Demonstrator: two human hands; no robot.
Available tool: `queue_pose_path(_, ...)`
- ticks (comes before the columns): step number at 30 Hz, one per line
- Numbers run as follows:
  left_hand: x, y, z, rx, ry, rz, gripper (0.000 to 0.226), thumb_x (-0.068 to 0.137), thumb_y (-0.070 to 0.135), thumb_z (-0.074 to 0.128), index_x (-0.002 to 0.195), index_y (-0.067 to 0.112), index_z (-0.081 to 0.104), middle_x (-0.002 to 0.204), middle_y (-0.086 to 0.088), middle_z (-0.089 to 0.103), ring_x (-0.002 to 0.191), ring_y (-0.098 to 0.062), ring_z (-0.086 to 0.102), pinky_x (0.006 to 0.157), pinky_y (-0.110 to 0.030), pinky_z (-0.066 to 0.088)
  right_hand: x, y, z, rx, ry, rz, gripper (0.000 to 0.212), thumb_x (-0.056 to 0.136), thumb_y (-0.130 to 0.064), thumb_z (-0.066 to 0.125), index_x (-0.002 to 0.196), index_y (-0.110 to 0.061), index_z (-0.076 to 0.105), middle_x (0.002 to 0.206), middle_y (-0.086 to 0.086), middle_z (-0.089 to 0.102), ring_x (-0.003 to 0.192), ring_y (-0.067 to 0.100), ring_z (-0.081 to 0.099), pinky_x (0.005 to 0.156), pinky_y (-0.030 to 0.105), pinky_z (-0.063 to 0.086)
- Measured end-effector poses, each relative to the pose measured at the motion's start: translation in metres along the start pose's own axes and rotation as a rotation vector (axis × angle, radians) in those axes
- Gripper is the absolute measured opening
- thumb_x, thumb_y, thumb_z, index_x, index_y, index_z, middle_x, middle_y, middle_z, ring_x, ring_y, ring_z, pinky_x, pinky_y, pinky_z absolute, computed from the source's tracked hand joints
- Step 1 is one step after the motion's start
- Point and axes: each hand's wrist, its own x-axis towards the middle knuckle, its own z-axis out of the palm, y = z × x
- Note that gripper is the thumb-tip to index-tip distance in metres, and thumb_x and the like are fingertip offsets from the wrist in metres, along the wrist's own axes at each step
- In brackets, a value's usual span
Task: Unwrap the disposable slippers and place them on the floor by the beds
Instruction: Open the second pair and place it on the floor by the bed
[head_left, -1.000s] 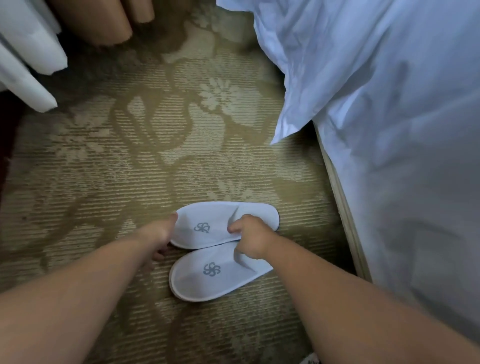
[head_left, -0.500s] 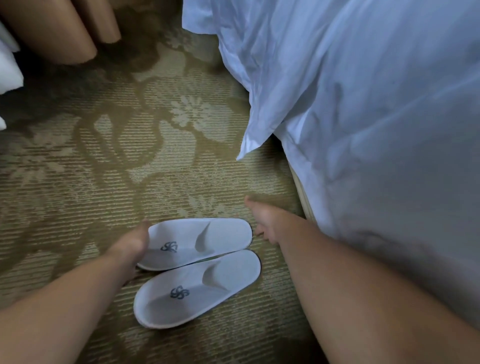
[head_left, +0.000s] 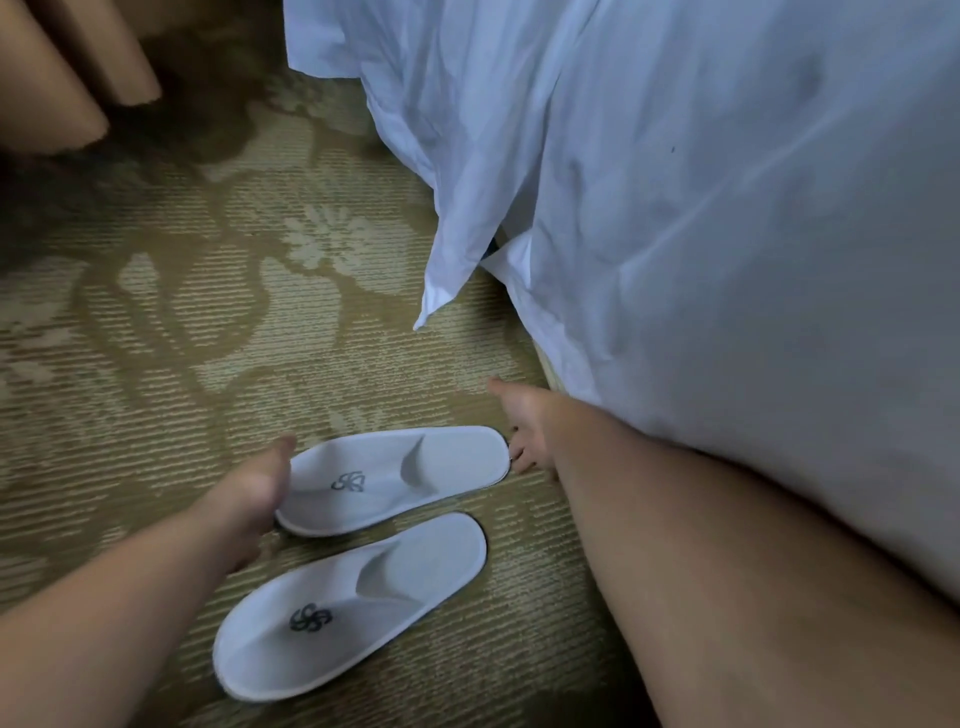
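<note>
Two white disposable slippers with a grey flower logo lie side by side on the patterned carpet, toes pointing right toward the bed. The far slipper (head_left: 395, 475) has my left hand (head_left: 254, 486) touching its heel end. My right hand (head_left: 522, 426) is at its toe end, thumb stretched out and fingertips against the rim. The near slipper (head_left: 353, 603) lies free, a little apart from both hands. No wrapper is visible.
A bed with white sheets (head_left: 727, 208) fills the right side, and a corner of a sheet (head_left: 447, 275) hangs down to the carpet (head_left: 182, 322). Tan curtain folds (head_left: 62, 67) hang at the top left.
My right hand let go of the slipper openings and moved right to the far slipper's toe. The slippers now lie slightly apart, no longer overlapping. The view shifted toward the bed.
</note>
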Motion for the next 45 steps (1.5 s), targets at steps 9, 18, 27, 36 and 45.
queue_pose_path(9, 0.003, -0.002, 0.012, -0.052, 0.004, 0.017, 0.068, 0.093, 0.063, 0.04, 0.145, 0.019, 0.041, 0.156, -0.008, 0.032, 0.139, -0.029, 0.033, 0.108, -0.045, 0.026, 0.009, -0.006, -0.005, 0.025, 0.018, -0.019, 0.093, 0.087, -0.077, 0.03, 0.155, -0.015, 0.013, 0.154, 0.018, 0.035, 0.13, 0.034, 0.045, 0.092, 0.055, 0.041)
queue_pose_path(18, 0.014, 0.011, -0.005, -0.085, -0.047, 0.069, 0.075, 0.09, 0.069, 0.037, 0.144, 0.018, 0.043, 0.152, -0.003, 0.04, 0.14, -0.022, 0.034, 0.112, -0.043, 0.02, 0.022, -0.018, -0.006, 0.014, 0.046, -0.035, 0.098, 0.084, -0.081, 0.028, 0.156, -0.018, 0.008, 0.155, 0.022, 0.029, 0.144, 0.036, 0.026, 0.115, 0.054, 0.014)
queue_pose_path(27, 0.016, 0.014, -0.001, -0.079, -0.067, 0.079, 0.078, 0.086, 0.076, 0.034, 0.148, 0.028, 0.034, 0.155, -0.001, 0.036, 0.141, -0.023, 0.032, 0.113, -0.046, 0.017, 0.02, -0.022, -0.008, 0.066, 0.031, -0.05, 0.088, 0.092, -0.072, 0.028, 0.156, -0.014, 0.01, 0.162, 0.01, 0.017, 0.147, 0.029, 0.018, 0.116, 0.051, 0.012)
queue_pose_path(36, 0.017, 0.01, 0.004, -0.098, -0.099, 0.086, 0.079, 0.086, 0.075, 0.037, 0.149, 0.027, 0.034, 0.156, -0.001, 0.035, 0.142, -0.024, 0.031, 0.113, -0.045, 0.018, 0.022, -0.023, -0.008, 0.105, 0.067, -0.074, 0.089, 0.09, -0.071, 0.037, 0.155, -0.014, 0.015, 0.161, 0.011, 0.019, 0.146, 0.029, 0.021, 0.116, 0.05, 0.016)
queue_pose_path(45, 0.018, 0.011, 0.005, -0.123, -0.055, 0.087, 0.076, 0.089, 0.071, 0.038, 0.147, 0.023, 0.037, 0.154, -0.005, 0.038, 0.139, -0.023, 0.036, 0.11, -0.042, 0.022, 0.025, -0.027, -0.008, 0.087, 0.061, -0.036, 0.095, 0.087, -0.075, 0.035, 0.156, -0.015, 0.01, 0.161, 0.012, 0.019, 0.146, 0.031, 0.021, 0.116, 0.052, 0.012)
